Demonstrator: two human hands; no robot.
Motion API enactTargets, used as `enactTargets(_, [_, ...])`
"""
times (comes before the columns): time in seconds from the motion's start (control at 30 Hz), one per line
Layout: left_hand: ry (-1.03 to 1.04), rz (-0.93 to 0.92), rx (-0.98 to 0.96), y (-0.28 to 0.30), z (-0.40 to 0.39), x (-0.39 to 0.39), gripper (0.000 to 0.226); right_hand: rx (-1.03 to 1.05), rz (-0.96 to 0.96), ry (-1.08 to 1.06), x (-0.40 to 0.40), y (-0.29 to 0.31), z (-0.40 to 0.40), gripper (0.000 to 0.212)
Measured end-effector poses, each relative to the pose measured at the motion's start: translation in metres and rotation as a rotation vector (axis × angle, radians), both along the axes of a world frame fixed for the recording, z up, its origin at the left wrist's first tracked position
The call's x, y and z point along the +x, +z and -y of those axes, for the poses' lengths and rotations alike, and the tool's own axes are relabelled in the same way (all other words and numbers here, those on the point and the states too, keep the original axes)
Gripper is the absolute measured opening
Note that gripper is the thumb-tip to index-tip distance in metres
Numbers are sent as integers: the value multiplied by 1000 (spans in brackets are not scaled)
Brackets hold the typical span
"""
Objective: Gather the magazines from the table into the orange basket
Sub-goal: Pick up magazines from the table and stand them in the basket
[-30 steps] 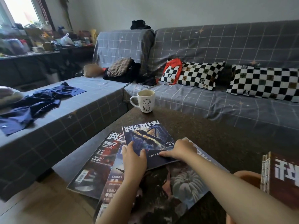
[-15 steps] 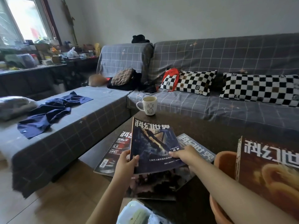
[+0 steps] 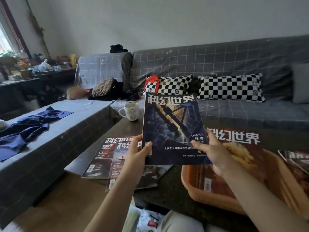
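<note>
I hold a dark blue magazine upright above the dark table. My left hand grips its lower left edge and my right hand grips its lower right edge. Several other magazines lie overlapping on the table's left part, under my left hand. The orange basket stands at the right of the table and holds a brown-covered magazine leaning inside it. Another magazine shows at the far right edge.
A white mug stands at the table's far corner. A grey checked sofa with chequered cushions runs behind, and its chaise at the left carries blue clothing. Bags lie on the wooden floor near my knees.
Both hands have lifted the blue magazine off the pile and carried it up and to the right, towards the basket. The view has swung right, so the basket shows more fully.
</note>
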State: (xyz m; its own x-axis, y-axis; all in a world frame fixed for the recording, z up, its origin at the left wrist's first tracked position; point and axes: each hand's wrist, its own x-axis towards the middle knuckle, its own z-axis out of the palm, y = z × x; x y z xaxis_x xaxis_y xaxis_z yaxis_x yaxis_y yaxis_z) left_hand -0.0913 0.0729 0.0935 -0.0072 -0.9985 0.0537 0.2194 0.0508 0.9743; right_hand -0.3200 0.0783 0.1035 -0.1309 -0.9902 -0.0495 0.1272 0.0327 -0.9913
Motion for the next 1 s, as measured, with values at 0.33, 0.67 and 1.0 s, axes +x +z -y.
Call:
enactTargets(0.33, [-268, 77, 78, -21, -6, -110, 22, 67, -149, -306, -104, -22, -58, 52])
enactTargets(0.67, [-215, 843, -50, -45, -3, -157, 40, 264, -645, -438, -141, -66, -75, 36])
enactTargets(1.0, [-145, 1084, -209, -46, 0, -161, 42, 350, -679, -353, -137, -68, -62, 23])
